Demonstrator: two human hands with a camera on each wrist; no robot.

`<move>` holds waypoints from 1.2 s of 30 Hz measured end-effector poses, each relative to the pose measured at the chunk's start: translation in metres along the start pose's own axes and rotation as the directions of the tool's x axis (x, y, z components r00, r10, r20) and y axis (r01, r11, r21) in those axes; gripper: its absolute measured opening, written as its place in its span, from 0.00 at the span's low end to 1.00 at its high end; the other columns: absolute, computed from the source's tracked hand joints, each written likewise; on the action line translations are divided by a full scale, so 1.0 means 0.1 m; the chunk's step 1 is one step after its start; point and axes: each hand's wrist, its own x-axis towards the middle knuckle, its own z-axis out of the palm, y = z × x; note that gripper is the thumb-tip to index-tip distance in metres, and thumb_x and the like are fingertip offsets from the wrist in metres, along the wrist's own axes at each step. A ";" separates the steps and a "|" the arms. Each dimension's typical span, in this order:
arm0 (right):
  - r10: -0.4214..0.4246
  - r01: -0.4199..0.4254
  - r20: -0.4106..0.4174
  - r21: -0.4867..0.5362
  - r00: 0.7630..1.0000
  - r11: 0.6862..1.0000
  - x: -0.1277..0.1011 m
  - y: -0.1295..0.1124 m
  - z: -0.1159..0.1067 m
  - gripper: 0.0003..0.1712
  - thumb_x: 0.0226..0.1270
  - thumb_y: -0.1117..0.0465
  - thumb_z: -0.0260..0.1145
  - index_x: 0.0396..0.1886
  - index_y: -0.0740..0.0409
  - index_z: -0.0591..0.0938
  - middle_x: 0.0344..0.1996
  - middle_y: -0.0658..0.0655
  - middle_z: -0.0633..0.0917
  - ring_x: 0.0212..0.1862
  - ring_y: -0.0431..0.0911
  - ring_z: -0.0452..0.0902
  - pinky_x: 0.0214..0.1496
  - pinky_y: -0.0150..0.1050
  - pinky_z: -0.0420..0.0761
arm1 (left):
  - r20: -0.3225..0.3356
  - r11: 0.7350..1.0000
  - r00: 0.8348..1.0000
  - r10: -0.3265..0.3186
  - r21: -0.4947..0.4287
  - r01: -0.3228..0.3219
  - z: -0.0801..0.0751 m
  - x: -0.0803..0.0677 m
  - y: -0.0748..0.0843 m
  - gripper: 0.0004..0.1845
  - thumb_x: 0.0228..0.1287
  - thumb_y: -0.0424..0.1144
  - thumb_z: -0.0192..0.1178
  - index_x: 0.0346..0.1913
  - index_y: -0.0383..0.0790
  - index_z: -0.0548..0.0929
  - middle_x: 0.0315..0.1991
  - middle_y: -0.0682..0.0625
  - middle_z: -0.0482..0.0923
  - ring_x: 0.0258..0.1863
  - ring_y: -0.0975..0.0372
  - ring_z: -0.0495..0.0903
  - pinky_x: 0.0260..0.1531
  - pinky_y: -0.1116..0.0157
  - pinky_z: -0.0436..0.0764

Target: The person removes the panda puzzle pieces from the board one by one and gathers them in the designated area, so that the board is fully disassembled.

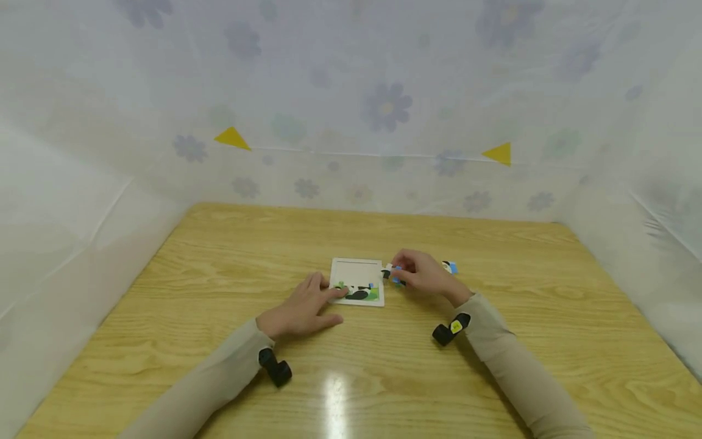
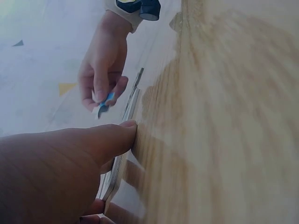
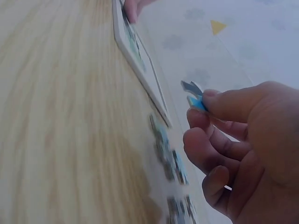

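The left hand (image 1: pixel 298 308) lies flat on the tabletop (image 1: pixel 219 262), fingers (image 1: pixel 329 291) straight and together, their tips resting on the near left corner of the tray (image 1: pixel 356 270). One tray shows, a white square board lying flat; its near strip carries fitted green and black pieces (image 1: pixel 362 294), too small to count, and its far part is bare. Just right of the tray, the right hand (image 1: pixel 425 274) pinches one blue piece (image 3: pixel 194 95) between thumb and forefinger, the other fingers curled beneath. The piece is mostly hidden by the fingers, so its long axis cannot be told; its free edge points toward the tray. Loose pieces (image 3: pixel 170 158) lie on the tabletop below that hand, blurred; at least three show. Another (image 1: pixel 450 267) peeks out behind the right hand.
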 end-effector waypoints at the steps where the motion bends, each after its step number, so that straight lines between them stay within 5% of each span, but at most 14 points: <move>1: 0.009 -0.009 -0.005 -0.001 1.000 1.000 -0.04 -0.02 -0.03 0.07 0.72 0.62 0.59 0.45 0.61 0.76 0.26 0.59 0.81 0.19 0.46 0.72 0.23 0.37 0.75 | -0.002 1.000 1.000 0.001 0.001 -0.001 0.00 0.00 0.00 0.30 0.67 0.52 0.59 0.69 0.46 0.70 0.47 0.43 0.62 0.45 0.56 0.60 0.45 0.59 0.62; 5: 0.032 -0.032 -0.017 -0.011 0.999 0.999 -0.24 -0.16 -0.16 0.08 0.72 0.66 0.57 0.46 0.66 0.76 0.25 0.66 0.80 0.21 0.56 0.74 0.23 0.39 0.75 | -0.006 1.000 1.000 0.003 -0.004 -0.003 0.00 -0.01 0.01 0.30 0.67 0.52 0.59 0.69 0.46 0.70 0.46 0.44 0.62 0.44 0.56 0.59 0.44 0.60 0.60; 8: 0.047 -0.048 -0.040 -0.027 0.998 0.998 -0.35 -0.21 -0.23 0.09 0.72 0.68 0.56 0.47 0.70 0.77 0.22 0.67 0.78 0.18 0.51 0.71 0.23 0.38 0.74 | -0.007 1.000 1.000 0.004 -0.004 -0.004 0.00 -0.01 0.00 0.31 0.67 0.52 0.59 0.69 0.46 0.70 0.46 0.45 0.62 0.43 0.56 0.58 0.43 0.60 0.59; 13: 0.077 -0.083 -0.095 -0.060 0.992 0.995 -0.44 0.11 -0.29 0.11 0.72 0.66 0.56 0.48 0.68 0.79 0.18 0.63 0.75 0.16 0.37 0.63 0.22 0.34 0.69 | -0.006 1.000 1.000 0.008 0.013 -0.007 0.02 0.00 -0.02 0.31 0.67 0.53 0.58 0.69 0.47 0.69 0.47 0.44 0.62 0.43 0.56 0.58 0.43 0.60 0.59; 19: 0.107 -0.116 -0.127 -0.065 0.986 0.991 -0.53 0.34 -0.41 0.11 0.73 0.62 0.58 0.48 0.63 0.81 0.19 0.59 0.76 0.17 0.38 0.65 0.22 0.34 0.70 | -0.005 1.000 1.000 0.013 0.016 -0.013 0.02 0.00 -0.02 0.30 0.67 0.52 0.58 0.69 0.46 0.70 0.46 0.44 0.62 0.43 0.56 0.58 0.44 0.60 0.59; 30: 0.118 -0.122 -0.044 -0.101 0.992 0.987 -0.66 0.43 -0.62 0.08 0.68 0.63 0.63 0.42 0.63 0.80 0.25 0.55 0.82 0.24 0.39 0.72 0.26 0.33 0.72 | -0.006 1.000 1.000 0.012 0.024 -0.012 0.02 0.00 0.00 0.30 0.67 0.52 0.58 0.69 0.46 0.70 0.46 0.44 0.62 0.43 0.56 0.59 0.44 0.60 0.60; 36: 0.188 -0.187 0.041 -0.042 0.981 0.981 -0.72 0.46 -0.70 0.08 0.70 0.64 0.61 0.41 0.66 0.76 0.22 0.55 0.78 0.19 0.38 0.66 0.23 0.33 0.70 | 0.002 1.000 1.000 0.005 0.006 -0.005 0.01 0.00 0.00 0.30 0.68 0.51 0.57 0.70 0.46 0.69 0.46 0.45 0.61 0.43 0.56 0.58 0.44 0.59 0.59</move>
